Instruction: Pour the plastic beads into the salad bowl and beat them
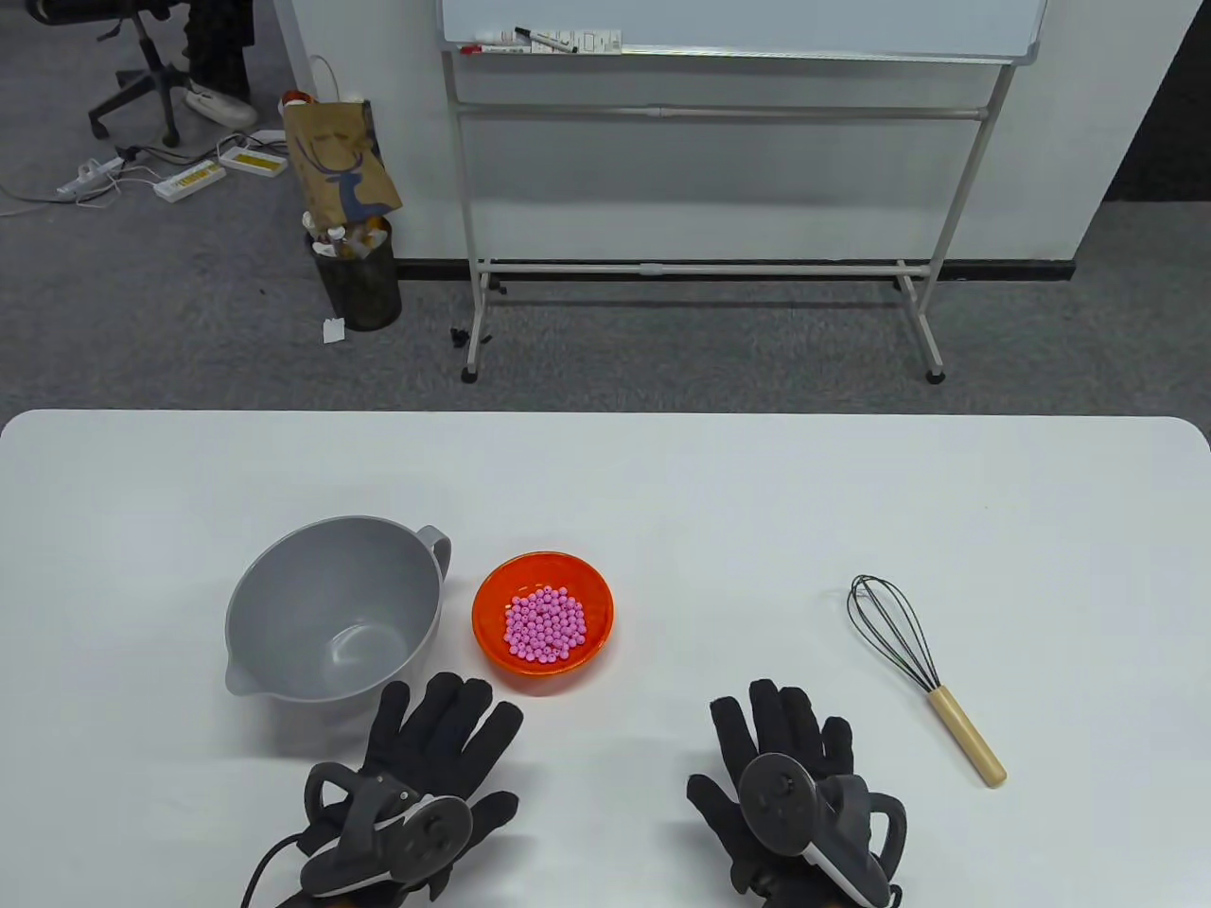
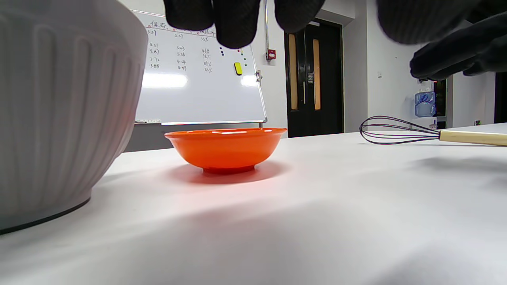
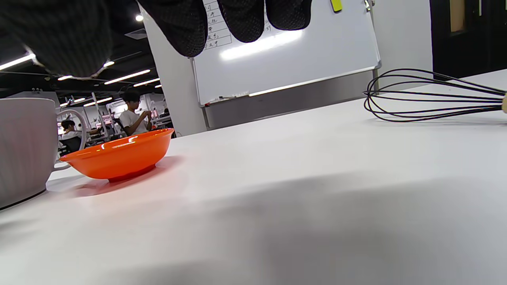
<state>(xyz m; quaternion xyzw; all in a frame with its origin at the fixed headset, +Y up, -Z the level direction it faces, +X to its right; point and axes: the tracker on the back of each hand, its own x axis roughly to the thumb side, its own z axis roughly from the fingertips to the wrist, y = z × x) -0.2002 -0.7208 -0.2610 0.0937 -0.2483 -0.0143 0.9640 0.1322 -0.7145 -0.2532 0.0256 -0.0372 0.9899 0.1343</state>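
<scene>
**Both hands flat and idle, beads in the orange bowl**

Table view: I see my left hand (image 1: pixel 430 757) and right hand (image 1: pixel 785 766) near the bottom edge, palms down over the white desk (image 1: pixel 719 511), fingers straight and spread, nothing in either. Grey salad bowl (image 1: pixel 333 610) sits left of centre, upright, spout toward me, handle at the far right side. My left fingertips are just beside its near wall; can't tell if they touch. Orange bowl (image 1: pixel 543 622) stands just right of it, a small gap between them, with the pink plastic beads (image 1: pixel 545 625) heaped in its middle. Whisk (image 1: pixel 920 673) lies well off to the right, wires away from me, wooden handle toward me, beyond my right hand and apart from it.

Left wrist view: salad bowl's ribbed wall (image 2: pixel 59 114) fills the left. Orange bowl is dead ahead on the desk, beads hidden below its rim. Whisk lies flat at far right. Left fingertips (image 2: pixel 235 23) hang from the top, gripping nothing.

Right wrist view: right fingertips (image 3: pixel 245 18) at the top edge, clear of everything. Orange bowl at left next to the salad bowl's handle, whisk wires at right.
</scene>
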